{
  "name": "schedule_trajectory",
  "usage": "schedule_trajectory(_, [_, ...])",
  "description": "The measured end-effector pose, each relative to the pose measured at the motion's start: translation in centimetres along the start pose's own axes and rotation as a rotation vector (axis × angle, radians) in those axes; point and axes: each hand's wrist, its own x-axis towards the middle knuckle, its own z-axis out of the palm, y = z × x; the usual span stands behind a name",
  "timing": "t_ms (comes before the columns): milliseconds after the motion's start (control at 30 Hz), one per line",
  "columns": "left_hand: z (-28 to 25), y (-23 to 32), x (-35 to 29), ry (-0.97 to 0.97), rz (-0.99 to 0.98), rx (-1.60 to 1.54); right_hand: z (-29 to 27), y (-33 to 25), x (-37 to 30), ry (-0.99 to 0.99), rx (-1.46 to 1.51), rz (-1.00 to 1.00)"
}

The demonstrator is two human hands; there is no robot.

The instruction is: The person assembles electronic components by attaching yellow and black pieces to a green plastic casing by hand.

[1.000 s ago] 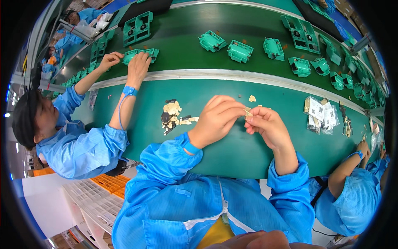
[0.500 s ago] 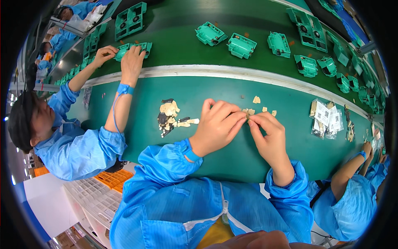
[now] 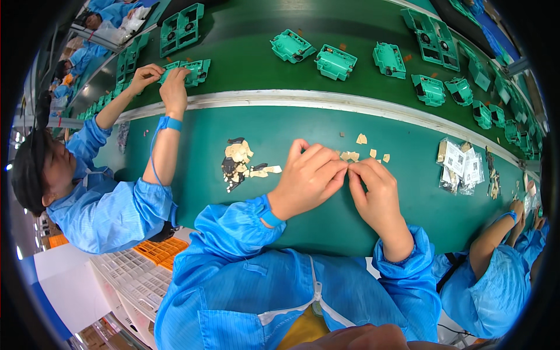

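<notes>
My left hand and my right hand meet over the green bench, thumbs and fingertips pinched together. Whatever is between the fingertips is tiny and mostly hidden, so I cannot make out what it is. Just beyond the fingers lie small cream-coloured flat pieces, with a few more cream pieces scattered farther off and to the right. Left of my left hand is a loose pile of cream and black scraps. A blue strap circles my left wrist.
Beyond a pale metal rail, several teal plastic housings sit on a green belt. Clear bags with white labels lie at the right. A co-worker's hand handles a housing at the left; another co-worker's arm is at the right.
My fingertips have drawn closer together, covering the small piece seen between them before. The belt's housings shifted slightly left. The left co-worker's nearer hand moved left on its housing.
</notes>
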Motion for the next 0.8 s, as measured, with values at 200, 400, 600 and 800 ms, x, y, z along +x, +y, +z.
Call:
schedule_trajectory(200, [0.5, 0.2, 0.1, -0.01, -0.089, -0.1, -0.4, -0.1, -0.2, -0.014, 0.194, 0.195])
schedule_trajectory(400, [0.9, 0.1, 0.3, 0.025, -0.179, -0.151, -1.4, 1.1, -0.3, -0.015, 0.31, 0.392])
schedule_trajectory(600, [1.0, 0.3, 0.3, 0.0, -0.415, -0.347, -2.0, 2.7, -0.4, -0.024, 0.556, 0.609])
schedule_trajectory(800, [1.7, 0.7, 0.9, -0.147, -0.354, -0.102, -2.0, 2.5, -0.1, 0.014, 0.908, 0.678])
